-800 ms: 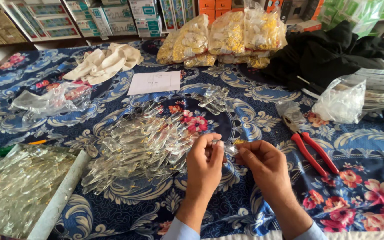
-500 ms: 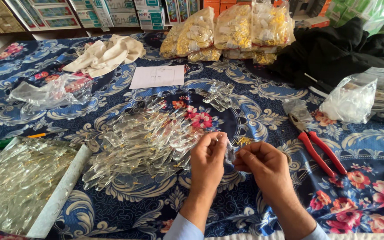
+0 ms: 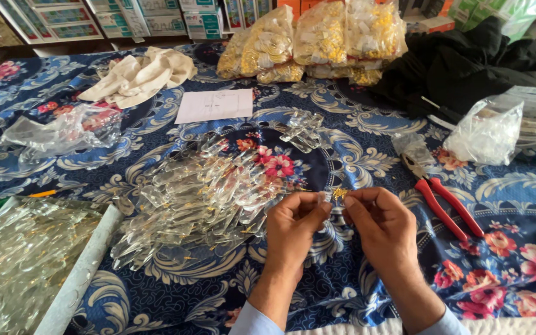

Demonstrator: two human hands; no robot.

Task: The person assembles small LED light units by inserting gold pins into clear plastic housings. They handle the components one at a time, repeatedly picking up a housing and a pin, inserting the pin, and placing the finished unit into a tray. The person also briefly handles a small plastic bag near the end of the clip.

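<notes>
Left hand [image 3: 293, 220] and right hand [image 3: 376, 223] meet above the floral blue worktop [image 3: 355, 149], fingers pinching a small gold metal clip [image 3: 340, 193] between them. Risk: a loosened pinch drops the clip into the nearby pile of clear glass crystal drops [image 3: 200, 192]

Covered in a navy cloth [image 3: 355, 142] with pale blue-and-cream scrolls and pink-red flowers. Heaped at centre and at eight o'clock, clear glassy crystal drops [image 3: 200, 192] and a tray of the same [image 3: 20, 260]; at twelve, clear bags of yellow-gold pieces [image 3: 317, 37]; at eleven, cream rag [image 3: 138, 74] and white paper sheet [image 3: 214, 105]. At three o'clock, red-handled pliers [image 3: 445, 205]; at one, black fabric [image 3: 466, 62]; pinched between both hands, a tiny gold clasp [image 3: 340, 193].
</notes>
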